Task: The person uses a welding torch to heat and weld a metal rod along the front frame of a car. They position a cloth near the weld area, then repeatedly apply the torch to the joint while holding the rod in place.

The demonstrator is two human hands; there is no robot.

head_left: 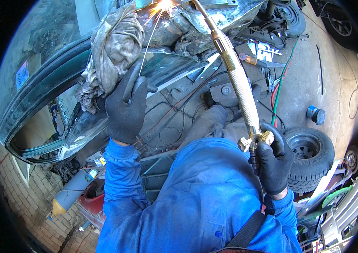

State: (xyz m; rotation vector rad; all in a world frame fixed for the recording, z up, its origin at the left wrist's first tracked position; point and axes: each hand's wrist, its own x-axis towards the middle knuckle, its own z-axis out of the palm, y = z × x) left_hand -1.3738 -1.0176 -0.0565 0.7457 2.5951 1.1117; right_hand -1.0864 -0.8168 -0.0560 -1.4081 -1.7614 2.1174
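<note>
My left hand, in a black glove, pinches a thin filler rod. The rod runs up to a bright flame with sparks at the top edge. In my right hand, also gloved in black, is a brass gas welding torch, gripped by its valve end. Its bent copper-coloured neck reaches up toward the sparks, where glare hides the very tip. Bare, scorched metal bodywork lies beneath the flame. A crumpled grey rag rests on the car body just above my left hand.
Green and red hoses trail over the concrete floor at right, near an angle grinder. A wheel with a tyre and a blue can are there too. A gas cylinder lies at lower left, and a dark green car door frame at left.
</note>
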